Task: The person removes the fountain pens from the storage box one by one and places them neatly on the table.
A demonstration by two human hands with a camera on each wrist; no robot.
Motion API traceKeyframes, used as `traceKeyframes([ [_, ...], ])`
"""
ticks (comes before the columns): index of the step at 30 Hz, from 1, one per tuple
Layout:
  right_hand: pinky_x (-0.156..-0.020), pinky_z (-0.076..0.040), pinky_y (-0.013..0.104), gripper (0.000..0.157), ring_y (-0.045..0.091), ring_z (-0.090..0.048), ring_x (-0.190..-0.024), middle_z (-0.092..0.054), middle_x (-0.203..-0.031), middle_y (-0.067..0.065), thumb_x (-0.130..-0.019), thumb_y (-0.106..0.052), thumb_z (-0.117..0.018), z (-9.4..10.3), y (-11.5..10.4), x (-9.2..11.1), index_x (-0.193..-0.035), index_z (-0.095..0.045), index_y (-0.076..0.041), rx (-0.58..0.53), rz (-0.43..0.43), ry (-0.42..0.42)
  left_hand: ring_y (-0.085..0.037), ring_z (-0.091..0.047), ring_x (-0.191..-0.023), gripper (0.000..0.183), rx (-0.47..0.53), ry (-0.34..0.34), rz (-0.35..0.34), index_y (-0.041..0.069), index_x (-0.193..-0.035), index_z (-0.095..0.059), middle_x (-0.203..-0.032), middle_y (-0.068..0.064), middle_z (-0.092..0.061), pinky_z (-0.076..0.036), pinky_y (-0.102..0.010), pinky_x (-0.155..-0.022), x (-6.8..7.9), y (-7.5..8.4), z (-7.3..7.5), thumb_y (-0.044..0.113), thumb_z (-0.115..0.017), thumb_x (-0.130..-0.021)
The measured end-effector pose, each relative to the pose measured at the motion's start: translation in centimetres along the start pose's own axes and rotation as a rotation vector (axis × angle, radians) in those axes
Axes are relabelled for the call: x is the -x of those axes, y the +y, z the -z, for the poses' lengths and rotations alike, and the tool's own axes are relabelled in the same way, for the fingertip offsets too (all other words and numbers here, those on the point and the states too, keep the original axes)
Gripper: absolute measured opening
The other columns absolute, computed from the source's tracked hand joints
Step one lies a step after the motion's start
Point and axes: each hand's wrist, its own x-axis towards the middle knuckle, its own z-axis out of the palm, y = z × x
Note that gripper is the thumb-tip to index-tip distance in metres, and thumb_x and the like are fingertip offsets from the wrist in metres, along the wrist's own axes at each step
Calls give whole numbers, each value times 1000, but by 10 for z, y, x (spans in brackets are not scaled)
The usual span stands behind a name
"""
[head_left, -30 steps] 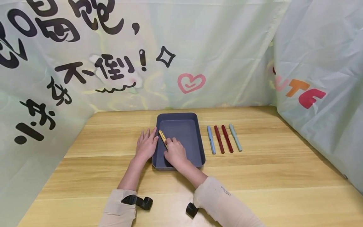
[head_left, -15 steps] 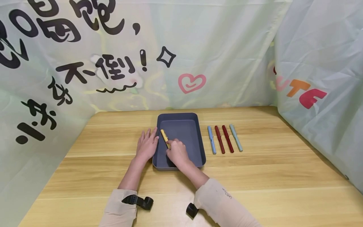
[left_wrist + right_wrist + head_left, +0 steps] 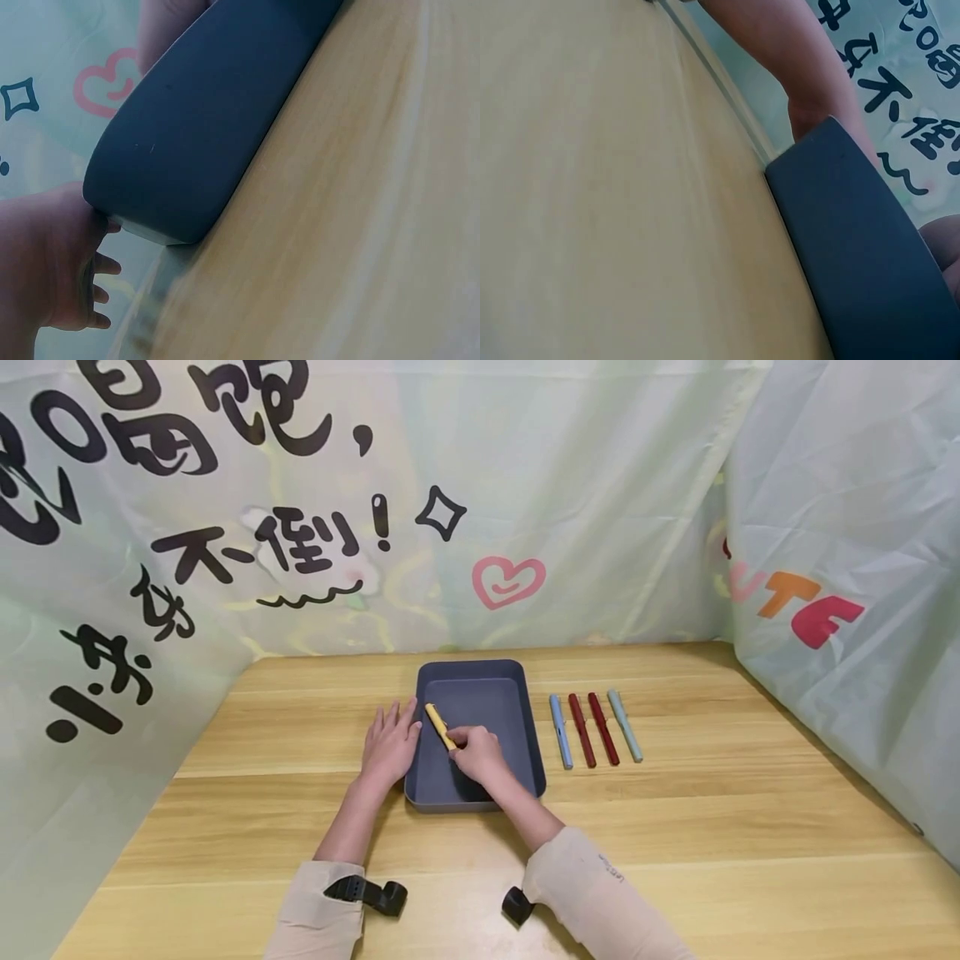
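Inside the dark blue-grey tray [image 3: 504,777], a yellow pen [image 3: 438,724] with a clip lies slanted along the left side. The thumb and fingers of my right hand [image 3: 480,756] pinch its near end; the fingertips are partly hidden. Against the tray's left wall rests my left hand [image 3: 390,745], its fingers straight and spread. In the left wrist view, the left hand [image 3: 52,255] is at the corner of the tray [image 3: 172,142]. From the right wrist, the tray wall [image 3: 862,247] hides most of the right hand [image 3: 945,247].
To the tray's right, a light blue pen [image 3: 560,731], two dark red pens [image 3: 582,730] and a pale green pen [image 3: 626,725] lie side by side on the wooden table [image 3: 712,810]. A printed cloth [image 3: 600,510] hangs behind and along both sides.
My right hand has shifted slightly right, its fingers now at the yellow pen's near end. The pen has moved a little right in the tray. The left hand stays against the tray.
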Motion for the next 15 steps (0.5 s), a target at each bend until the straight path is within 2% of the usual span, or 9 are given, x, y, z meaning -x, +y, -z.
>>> traceKeyframes([
  [7,-63,-51,26,28,20,-59,-83,-66,-92,10,-81,7,-64,9,4,1,-107,-67,1,-228,-80,-68,-39,0,-135,49,5,0,3,19,-148,-20,-150,-18,-13,-4,-51,-107,0,1,-1,31,-28,-101],
  [15,-63,-51,27,28,19,-59,-79,-65,-94,10,-83,7,-60,21,2,5,-110,-65,2,-329,-89,-92,-40,-2,-135,49,9,9,1,18,-148,-21,-149,-19,-14,-5,-52,-107,1,1,0,30,-28,-101],
])
